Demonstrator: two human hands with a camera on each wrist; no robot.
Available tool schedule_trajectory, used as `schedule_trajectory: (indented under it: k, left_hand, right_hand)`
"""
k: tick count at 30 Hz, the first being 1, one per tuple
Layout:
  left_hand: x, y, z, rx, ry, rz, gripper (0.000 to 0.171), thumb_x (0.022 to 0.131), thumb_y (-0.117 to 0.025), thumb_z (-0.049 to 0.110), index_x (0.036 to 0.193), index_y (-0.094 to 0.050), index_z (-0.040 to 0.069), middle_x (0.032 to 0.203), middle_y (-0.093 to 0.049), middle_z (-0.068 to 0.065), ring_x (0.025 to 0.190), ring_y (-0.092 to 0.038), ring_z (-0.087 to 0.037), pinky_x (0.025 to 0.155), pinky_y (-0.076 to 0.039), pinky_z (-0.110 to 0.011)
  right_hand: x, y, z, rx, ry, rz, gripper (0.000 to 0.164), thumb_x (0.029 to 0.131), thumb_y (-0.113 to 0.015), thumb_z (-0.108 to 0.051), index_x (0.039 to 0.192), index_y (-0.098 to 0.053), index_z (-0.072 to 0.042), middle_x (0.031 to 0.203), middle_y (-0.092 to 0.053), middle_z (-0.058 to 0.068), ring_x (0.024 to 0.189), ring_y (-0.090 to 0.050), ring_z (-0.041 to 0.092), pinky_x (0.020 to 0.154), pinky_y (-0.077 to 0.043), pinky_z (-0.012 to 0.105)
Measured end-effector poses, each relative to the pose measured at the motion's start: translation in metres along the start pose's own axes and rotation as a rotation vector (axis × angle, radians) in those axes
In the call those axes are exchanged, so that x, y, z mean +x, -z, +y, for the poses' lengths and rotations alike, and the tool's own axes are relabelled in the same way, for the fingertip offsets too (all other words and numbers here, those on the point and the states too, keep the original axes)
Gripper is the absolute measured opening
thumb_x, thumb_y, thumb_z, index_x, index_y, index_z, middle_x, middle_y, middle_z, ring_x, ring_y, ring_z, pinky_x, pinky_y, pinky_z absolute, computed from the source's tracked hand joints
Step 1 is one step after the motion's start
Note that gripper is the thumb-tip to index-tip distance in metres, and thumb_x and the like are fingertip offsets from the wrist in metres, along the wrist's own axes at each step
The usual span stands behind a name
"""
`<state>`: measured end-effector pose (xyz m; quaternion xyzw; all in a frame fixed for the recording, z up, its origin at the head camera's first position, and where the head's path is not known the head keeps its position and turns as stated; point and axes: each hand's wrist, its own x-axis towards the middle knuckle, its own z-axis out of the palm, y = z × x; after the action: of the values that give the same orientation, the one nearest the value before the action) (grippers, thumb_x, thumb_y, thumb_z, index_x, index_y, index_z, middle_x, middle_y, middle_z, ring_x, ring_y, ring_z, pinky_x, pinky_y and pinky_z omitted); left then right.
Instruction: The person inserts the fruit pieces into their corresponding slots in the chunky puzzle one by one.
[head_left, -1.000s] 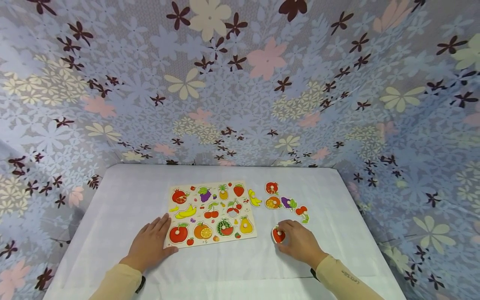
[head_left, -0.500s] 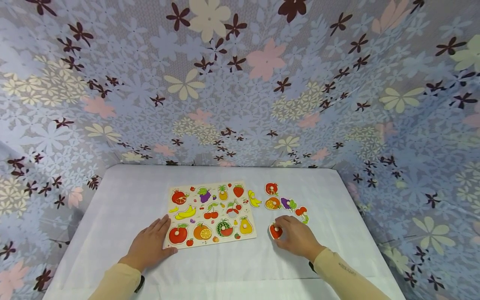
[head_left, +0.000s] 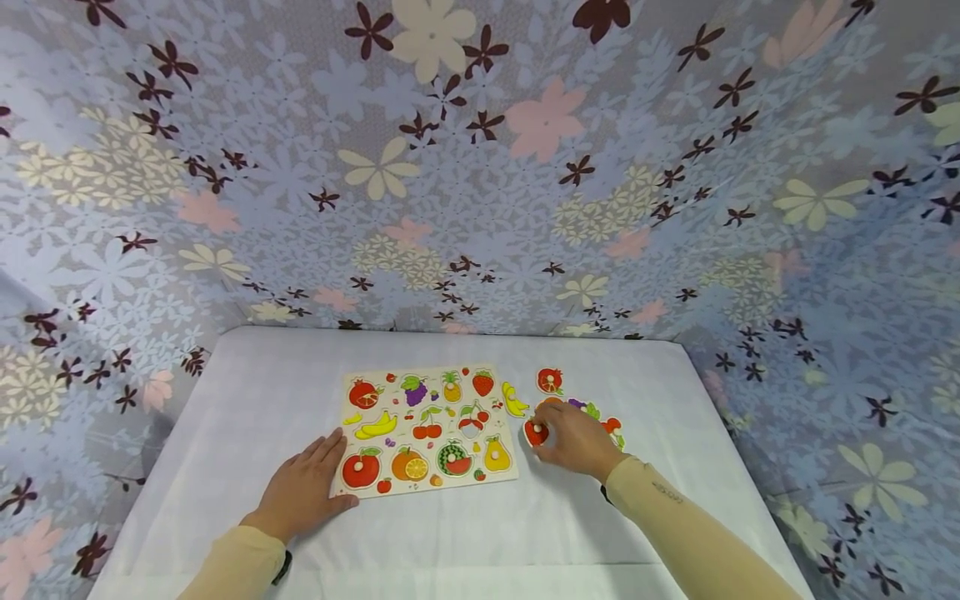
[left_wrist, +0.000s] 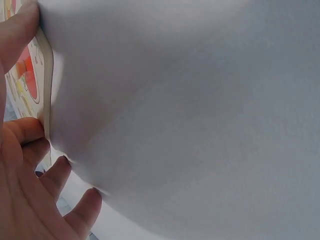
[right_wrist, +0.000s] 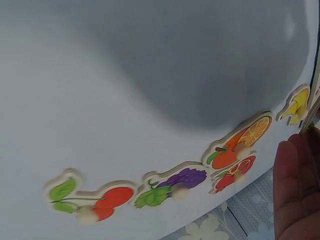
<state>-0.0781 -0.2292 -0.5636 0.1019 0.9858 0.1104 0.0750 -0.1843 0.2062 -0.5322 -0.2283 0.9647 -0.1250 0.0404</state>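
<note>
My left hand [head_left: 300, 492] rests with extended fingers along the left edge of the fruit puzzle board [head_left: 498, 425]. Its thumb lies at the board's near corner, and the left wrist view shows fingertips right at the wooden edge. Between right thumb and fingers, my right hand [head_left: 577, 437] pinches a red strawberry puzzle piece [head_left: 534, 433], just right of the board. The hand partly covers that piece. Knobbed apple [head_left: 361, 472], watermelon [head_left: 453, 459], pear [head_left: 497, 455] and pineapple [head_left: 451, 387] pieces sit in the board.
Loose knobbed pieces lie right of the board: bananas [head_left: 515, 398], a pomegranate [head_left: 549, 381], an orange [right_wrist: 235, 147], grapes [right_wrist: 175, 189] and cherries [right_wrist: 95, 202]. The white-covered table [head_left: 420, 542] meets a floral cloth [head_left: 480, 208] at its back and sides.
My right hand has carried the strawberry piece left and away from me, toward the board, and now overlaps the orange piece. The left hand keeps its place on the board.
</note>
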Motion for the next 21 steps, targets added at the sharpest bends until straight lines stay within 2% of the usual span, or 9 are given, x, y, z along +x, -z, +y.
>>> schedule_trajectory:
  k: [7,15,21]
  left_hand:
    - [0.001,-0.001,-0.002,0.024,0.005,-0.008,0.101,0.077,-0.079,0.057,0.151,-0.039,0.000,0.159,-0.033,-0.016,0.139,-0.036,-0.040,0.107,-0.036,-0.060]
    - [0.002,0.001,-0.001,0.026,0.018,-0.027,0.101,0.077,-0.079,0.057,0.152,-0.039,0.002,0.159,-0.031,-0.014,0.141,-0.035,-0.039,0.108,-0.035,-0.060]
    - [0.001,0.004,0.001,0.011,0.022,-0.037,0.099,0.079,-0.079,0.054,0.151,-0.039,0.000,0.160,-0.031,-0.014,0.141,-0.034,-0.038,0.109,-0.034,-0.059]
  right_hand:
    - [0.030,-0.003,-0.003,0.007,0.009,-0.032,0.048,0.076,-0.087,-0.036,0.115,-0.070,-0.014,0.113,-0.066,-0.003,0.096,-0.062,0.015,0.089,-0.054,0.036]
    - [0.063,-0.004,-0.010,0.054,0.024,-0.052,0.038,0.077,-0.086,-0.030,0.107,-0.069,-0.014,0.121,-0.064,0.001,0.101,-0.062,0.018,0.089,-0.054,0.038]
    - [0.088,-0.007,-0.016,0.038,0.034,-0.081,0.039,0.080,-0.085,-0.032,0.110,-0.069,-0.013,0.121,-0.064,0.003,0.100,-0.061,0.017,0.089,-0.053,0.036]
